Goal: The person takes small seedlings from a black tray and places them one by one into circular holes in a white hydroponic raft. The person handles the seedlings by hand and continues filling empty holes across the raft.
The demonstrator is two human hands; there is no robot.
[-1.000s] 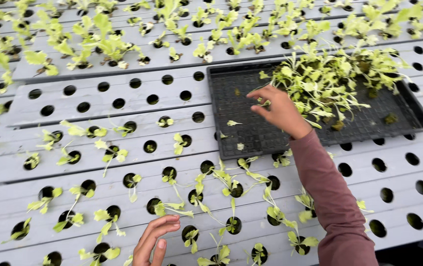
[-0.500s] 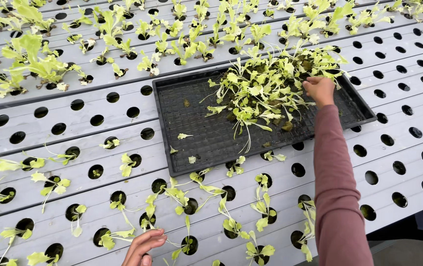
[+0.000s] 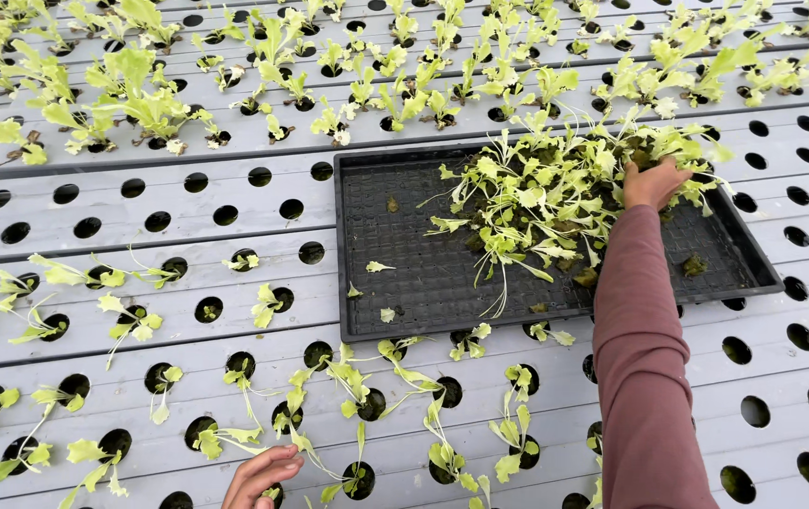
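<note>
The right hand (image 3: pixel 654 184) is closing its grip into the seedling pile (image 3: pixel 555 193) at 1 o'clock in the black tray (image 3: pixel 404 283). These seedlings look light, limp and fragile; holding near the root plugs seems safest. The left hand (image 3: pixel 263 474) is resting half-curled, empty, at 6 o'clock.

Your right arm, in a long mauve sleeve, stretches forward and away from you, nearly straight from elbow to wrist. Your right hand (image 3: pixel 654 183) sits at the far end of the reach, back of the hand up, fingers curled downward and out of sight. Your left hand (image 3: pixel 261 476) stays low and close to your body, only its loosely bent fingers showing at the bottom edge.
</note>
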